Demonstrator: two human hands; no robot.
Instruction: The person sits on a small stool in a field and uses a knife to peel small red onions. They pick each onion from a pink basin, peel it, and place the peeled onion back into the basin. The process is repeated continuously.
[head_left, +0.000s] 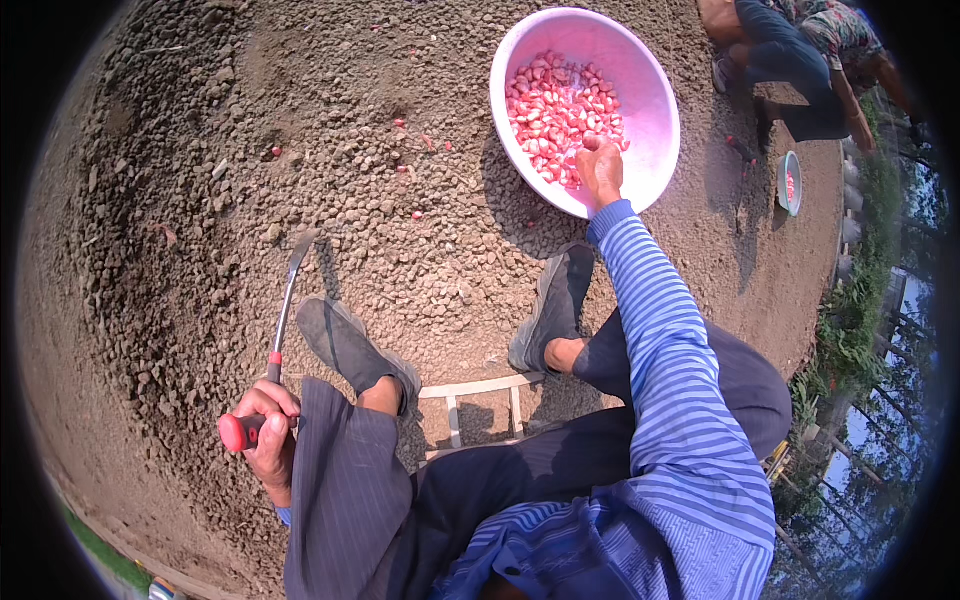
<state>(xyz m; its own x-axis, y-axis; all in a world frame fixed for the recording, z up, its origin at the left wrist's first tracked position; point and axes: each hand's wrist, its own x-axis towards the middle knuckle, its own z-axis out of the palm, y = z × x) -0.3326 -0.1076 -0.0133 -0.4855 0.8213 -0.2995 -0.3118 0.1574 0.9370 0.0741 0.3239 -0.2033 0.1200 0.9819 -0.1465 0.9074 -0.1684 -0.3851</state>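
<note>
My left hand (270, 435) grips the red-and-dark handle of a hand weeder (283, 315), whose steel shaft runs up to a narrow curved blade. The blade end is above the soil, beside my left shoe (349, 341). My right hand (600, 171) reaches into a pink plastic basin (651, 120), its fingers curled down at the edge of the pile. Reddish-pink coated garlic cloves (551, 112) fill the basin's left part. Whether any cloves are between those fingertips is hidden.
Loose, cloddy soil (337, 187) with a few stray cloves (417, 215) lies before me. A low slatted stool (480, 388) shows between my legs. At the upper right, another person (795, 67) bends near a small bowl of cloves (790, 184). Green plants (855, 322) border the right side.
</note>
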